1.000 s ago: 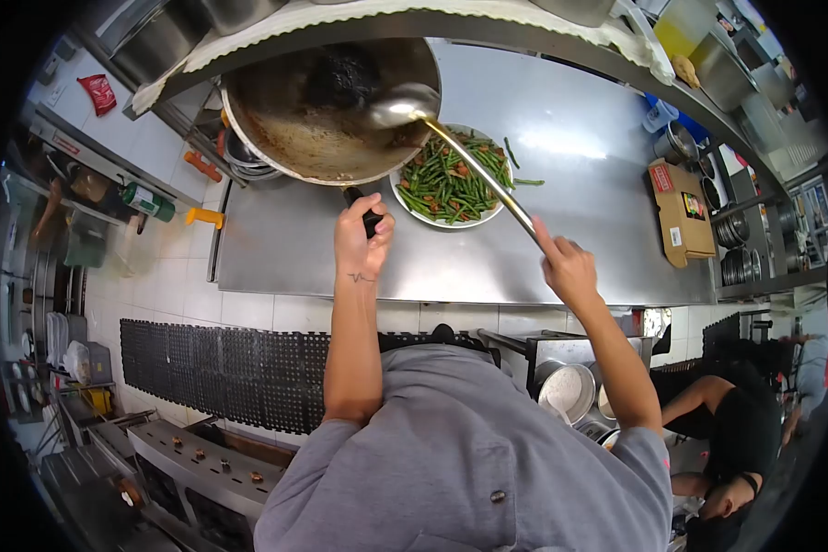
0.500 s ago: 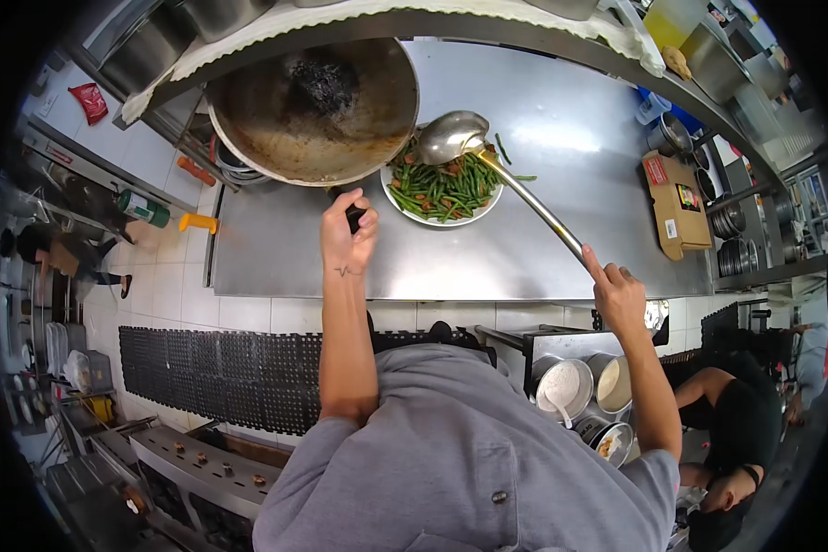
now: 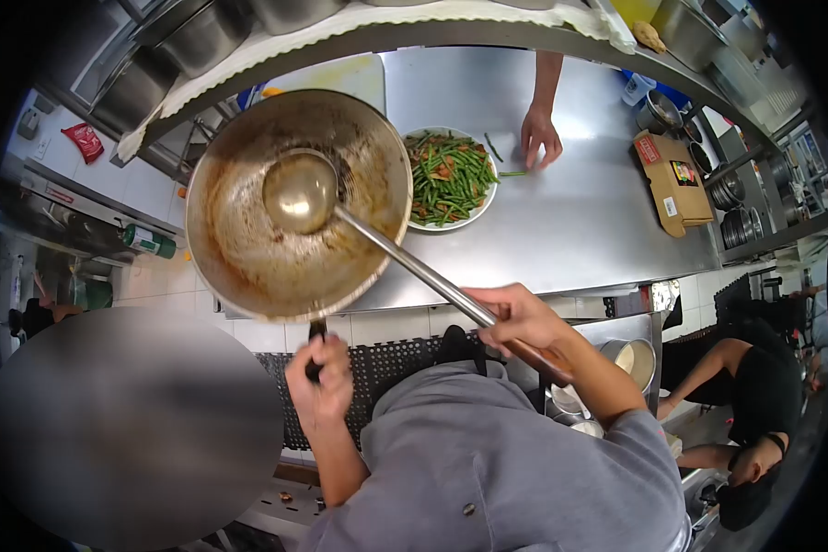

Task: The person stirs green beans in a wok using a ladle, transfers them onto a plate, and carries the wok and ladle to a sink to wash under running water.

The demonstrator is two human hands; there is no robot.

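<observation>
My left hand [image 3: 320,379] is wrapped round the black handle of a wok [image 3: 239,248], which is stained brown inside and held near the table's front edge. My right hand [image 3: 517,322] grips the long shaft of a metal ladle [image 3: 301,191], whose bowl rests in or just over the wok. Right of the wok, a white plate [image 3: 481,211] on the steel table holds green beans [image 3: 446,175] with small brown pieces. Another person's hand [image 3: 541,136] reaches in from the far side, near loose beans beside the plate.
The steel table [image 3: 580,221] has a cardboard box [image 3: 672,184] at its right end. A shelf with metal pots [image 3: 207,39] crosses above. A cutting board [image 3: 359,87] lies behind the wok. A person in black [image 3: 741,377] is at the right. A grey blur covers the lower left.
The wok has moved down toward me, with the ladle now over its inside instead of over the plate. Another person's hand has come in from the far side. A grey blur has appeared.
</observation>
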